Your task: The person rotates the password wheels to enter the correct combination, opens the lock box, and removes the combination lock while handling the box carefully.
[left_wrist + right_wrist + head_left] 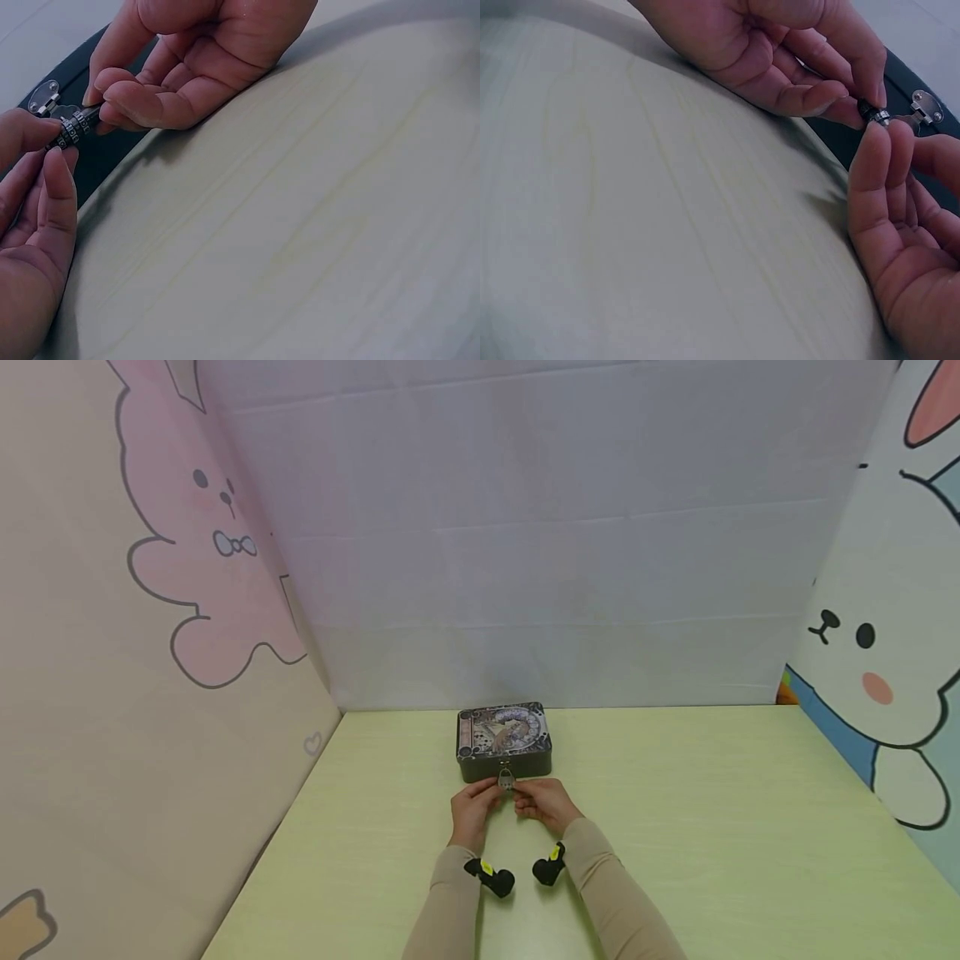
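Observation:
A small combination padlock (506,779) with number dials (73,129) hangs at the metal hasp (927,108) on the front of a dark tin box (504,732). The box has a picture printed on its closed lid. My left hand (472,814) pinches the lock from the left between thumb and fingers. From the right, my right hand (549,804) pinches its other side with thumb and fingertips. In both wrist views the fingers cover much of the lock body, and the digits are too small to read.
The box stands near the back edge of a pale green table (712,827). Behind it hangs a white cloth wall (562,568), with cartoon-printed side panels left and right. Black wrist cameras (495,881) are strapped over the beige sleeves.

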`<state>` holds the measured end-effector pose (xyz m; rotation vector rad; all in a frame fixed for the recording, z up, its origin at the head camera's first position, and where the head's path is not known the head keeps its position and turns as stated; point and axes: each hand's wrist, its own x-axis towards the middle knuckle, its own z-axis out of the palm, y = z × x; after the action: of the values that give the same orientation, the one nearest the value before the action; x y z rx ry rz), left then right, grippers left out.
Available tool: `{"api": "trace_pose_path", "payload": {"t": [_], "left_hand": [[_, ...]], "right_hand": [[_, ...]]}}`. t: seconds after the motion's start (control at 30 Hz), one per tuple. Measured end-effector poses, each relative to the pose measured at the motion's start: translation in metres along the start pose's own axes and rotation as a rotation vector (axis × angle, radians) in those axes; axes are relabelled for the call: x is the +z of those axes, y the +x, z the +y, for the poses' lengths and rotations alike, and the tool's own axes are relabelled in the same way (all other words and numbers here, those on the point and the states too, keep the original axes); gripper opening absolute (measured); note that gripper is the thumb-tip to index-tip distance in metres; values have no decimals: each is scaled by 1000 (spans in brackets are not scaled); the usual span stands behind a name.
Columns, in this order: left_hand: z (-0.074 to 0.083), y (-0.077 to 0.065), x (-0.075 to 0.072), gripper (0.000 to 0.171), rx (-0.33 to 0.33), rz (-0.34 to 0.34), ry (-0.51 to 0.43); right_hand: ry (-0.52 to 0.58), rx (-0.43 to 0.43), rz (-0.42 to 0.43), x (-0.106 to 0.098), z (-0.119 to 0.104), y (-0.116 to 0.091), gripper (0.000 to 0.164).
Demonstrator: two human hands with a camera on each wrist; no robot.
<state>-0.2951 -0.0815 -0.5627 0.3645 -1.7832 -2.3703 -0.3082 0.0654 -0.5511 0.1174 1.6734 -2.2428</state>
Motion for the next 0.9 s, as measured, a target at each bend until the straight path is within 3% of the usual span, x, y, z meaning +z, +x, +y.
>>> {"api": "trace_pose_path", "payload": {"t": [0.9], "left_hand": [[2,0,2,21,-7,18,7]], "right_hand": [[-2,12,-13,0,0,1,25]]}}
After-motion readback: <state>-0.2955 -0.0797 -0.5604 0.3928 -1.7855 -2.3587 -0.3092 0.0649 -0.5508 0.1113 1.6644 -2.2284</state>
